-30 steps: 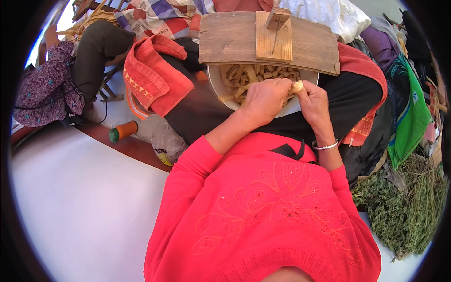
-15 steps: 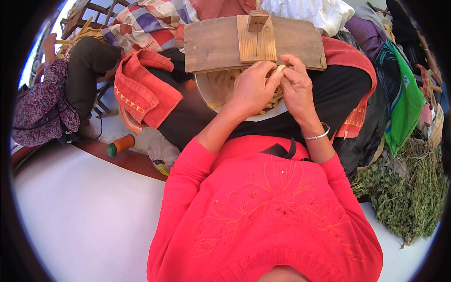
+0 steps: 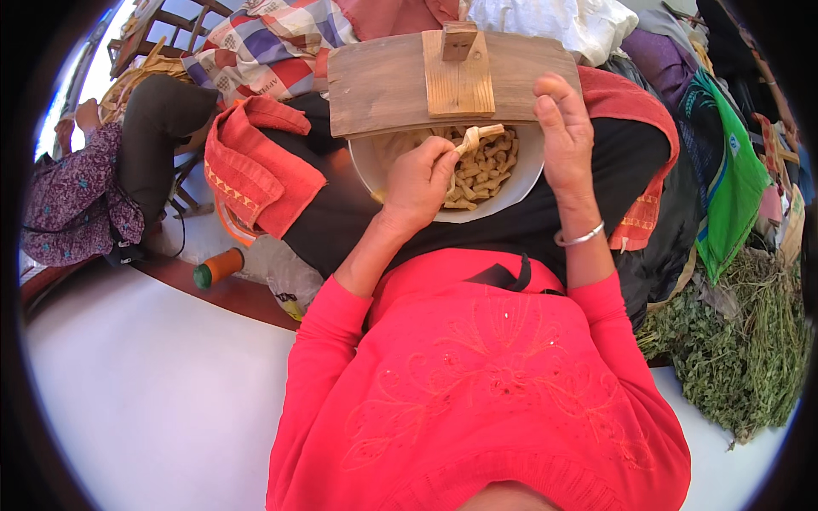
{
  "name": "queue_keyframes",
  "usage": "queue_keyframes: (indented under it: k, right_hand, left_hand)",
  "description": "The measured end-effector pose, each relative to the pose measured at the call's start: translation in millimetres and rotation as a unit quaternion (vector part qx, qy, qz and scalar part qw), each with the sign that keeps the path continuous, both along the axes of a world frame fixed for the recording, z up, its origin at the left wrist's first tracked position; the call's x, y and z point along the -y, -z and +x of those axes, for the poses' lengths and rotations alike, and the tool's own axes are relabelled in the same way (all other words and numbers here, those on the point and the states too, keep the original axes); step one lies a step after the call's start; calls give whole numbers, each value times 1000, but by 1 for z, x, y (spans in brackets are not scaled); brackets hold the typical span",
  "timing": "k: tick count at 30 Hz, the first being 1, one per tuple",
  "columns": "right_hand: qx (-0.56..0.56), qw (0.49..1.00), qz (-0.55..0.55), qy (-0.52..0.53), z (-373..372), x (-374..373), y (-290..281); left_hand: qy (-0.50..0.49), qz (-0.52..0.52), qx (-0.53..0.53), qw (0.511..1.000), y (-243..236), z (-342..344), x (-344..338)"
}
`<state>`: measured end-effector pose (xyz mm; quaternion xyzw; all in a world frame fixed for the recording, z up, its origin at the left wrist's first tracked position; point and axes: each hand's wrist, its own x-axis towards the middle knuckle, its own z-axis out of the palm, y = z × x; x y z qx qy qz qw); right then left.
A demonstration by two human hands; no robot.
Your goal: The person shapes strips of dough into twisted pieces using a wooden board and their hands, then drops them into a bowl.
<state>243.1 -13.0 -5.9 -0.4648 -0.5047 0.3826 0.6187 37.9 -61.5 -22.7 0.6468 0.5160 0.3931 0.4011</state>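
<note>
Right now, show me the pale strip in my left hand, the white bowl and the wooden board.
Pale strip (image 3: 472, 139): head view, on its exposed twisted part.
White bowl (image 3: 529, 159): head view, on the right inner wall.
Wooden board (image 3: 377, 92): head view, on the bare left part of its face.

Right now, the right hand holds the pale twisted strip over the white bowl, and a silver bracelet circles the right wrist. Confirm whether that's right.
Wrong hand: the head view shows the left hand holding the pale twisted strip over the white bowl. The right hand is open, apart from the strip. The silver bracelet does circle the right wrist.
</note>
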Motion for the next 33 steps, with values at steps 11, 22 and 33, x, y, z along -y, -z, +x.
queue_keyframes:
  k: [11,22,33]
  right_hand:
    - [0,890,-299,-344,8,-25,-32]
    - [98,957,-194,-194,-14,-54,-3]
    - [432,891,124,-59,-10,-37,1]
  left_hand:
    - [104,-74,75,989,-29,-3,-46]
    - [54,-101,96,989,-1,-31,-103]
    - [-44,64,-156,985,0,-29,-99]
